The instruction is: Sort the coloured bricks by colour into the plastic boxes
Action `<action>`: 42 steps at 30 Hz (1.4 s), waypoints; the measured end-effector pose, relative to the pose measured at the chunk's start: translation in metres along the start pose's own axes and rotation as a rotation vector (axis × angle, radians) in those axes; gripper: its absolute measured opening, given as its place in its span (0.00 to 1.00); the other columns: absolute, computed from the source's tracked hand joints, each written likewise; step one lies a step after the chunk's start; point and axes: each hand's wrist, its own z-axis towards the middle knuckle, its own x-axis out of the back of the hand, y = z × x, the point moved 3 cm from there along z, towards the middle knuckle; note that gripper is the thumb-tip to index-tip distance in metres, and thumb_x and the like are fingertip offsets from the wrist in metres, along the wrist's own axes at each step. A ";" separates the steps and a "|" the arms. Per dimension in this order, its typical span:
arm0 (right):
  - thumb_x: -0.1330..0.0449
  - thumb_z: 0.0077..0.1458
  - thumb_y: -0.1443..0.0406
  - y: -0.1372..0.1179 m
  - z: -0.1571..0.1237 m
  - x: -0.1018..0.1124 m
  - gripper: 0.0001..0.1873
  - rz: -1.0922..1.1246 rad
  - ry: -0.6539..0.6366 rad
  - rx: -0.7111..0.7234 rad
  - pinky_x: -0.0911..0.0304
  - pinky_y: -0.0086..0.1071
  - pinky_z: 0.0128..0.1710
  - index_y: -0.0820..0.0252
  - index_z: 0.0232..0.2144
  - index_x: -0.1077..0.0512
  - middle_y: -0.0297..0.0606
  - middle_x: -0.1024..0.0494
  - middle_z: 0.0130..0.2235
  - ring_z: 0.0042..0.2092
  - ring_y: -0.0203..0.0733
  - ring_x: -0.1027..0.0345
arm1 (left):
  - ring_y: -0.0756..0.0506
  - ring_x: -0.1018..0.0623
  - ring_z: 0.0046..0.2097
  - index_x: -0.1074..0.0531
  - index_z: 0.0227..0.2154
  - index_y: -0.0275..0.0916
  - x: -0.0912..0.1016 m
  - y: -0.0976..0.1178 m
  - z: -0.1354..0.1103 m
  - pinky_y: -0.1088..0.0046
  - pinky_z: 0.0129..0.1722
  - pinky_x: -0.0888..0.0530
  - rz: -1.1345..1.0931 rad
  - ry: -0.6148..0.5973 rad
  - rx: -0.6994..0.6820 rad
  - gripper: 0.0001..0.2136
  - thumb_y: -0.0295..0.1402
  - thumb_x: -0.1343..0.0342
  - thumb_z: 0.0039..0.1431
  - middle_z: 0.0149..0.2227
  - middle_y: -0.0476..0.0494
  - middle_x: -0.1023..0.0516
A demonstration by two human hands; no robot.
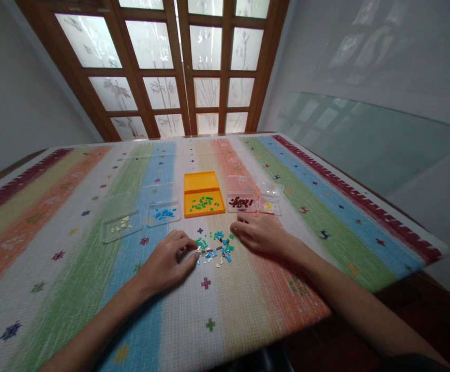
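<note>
A loose pile of tiny building bricks (218,249), in green, blue, white and brown, lies on the striped tablecloth between my hands. My left hand (174,258) rests at the pile's left edge. Its thumb and index finger are bent towards each other with a gap between them, and no brick shows there. To the right of the pile is my right hand (259,232), palm down, fingers curled together with their tips by the green bricks. Whether a small brick sits in those fingertips is hidden.
Beyond the pile stand an open orange box (204,182) with green bricks and clear boxes with blue bricks (165,213), cream bricks (123,225), brown bricks (241,202) and yellow and white bricks (269,206). The striped tablecloth (188,320) ends at the table's front edge.
</note>
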 end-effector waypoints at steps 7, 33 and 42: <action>0.50 0.67 0.68 0.001 0.000 -0.002 0.13 -0.031 -0.020 0.003 0.58 0.37 0.31 0.59 0.35 0.26 0.40 0.28 0.35 0.31 0.38 0.45 | 0.42 0.24 0.38 0.25 0.39 0.39 -0.001 0.007 -0.002 0.61 0.39 0.23 0.003 -0.011 -0.010 0.07 0.33 0.41 0.58 0.37 0.43 0.24; 0.50 0.67 0.67 0.003 0.000 0.001 0.13 -0.058 0.006 0.000 0.58 0.37 0.31 0.60 0.34 0.26 0.41 0.26 0.36 0.30 0.36 0.46 | 0.42 0.24 0.40 0.24 0.42 0.38 -0.010 0.013 -0.001 0.60 0.43 0.25 0.031 -0.056 0.103 0.09 0.33 0.48 0.66 0.38 0.41 0.24; 0.50 0.67 0.66 0.004 0.000 -0.001 0.14 -0.048 0.021 -0.001 0.58 0.37 0.31 0.60 0.33 0.27 0.40 0.27 0.36 0.30 0.36 0.47 | 0.42 0.25 0.39 0.23 0.37 0.38 -0.015 0.013 0.002 0.63 0.41 0.26 0.110 -0.091 0.091 0.14 0.33 0.54 0.71 0.36 0.39 0.25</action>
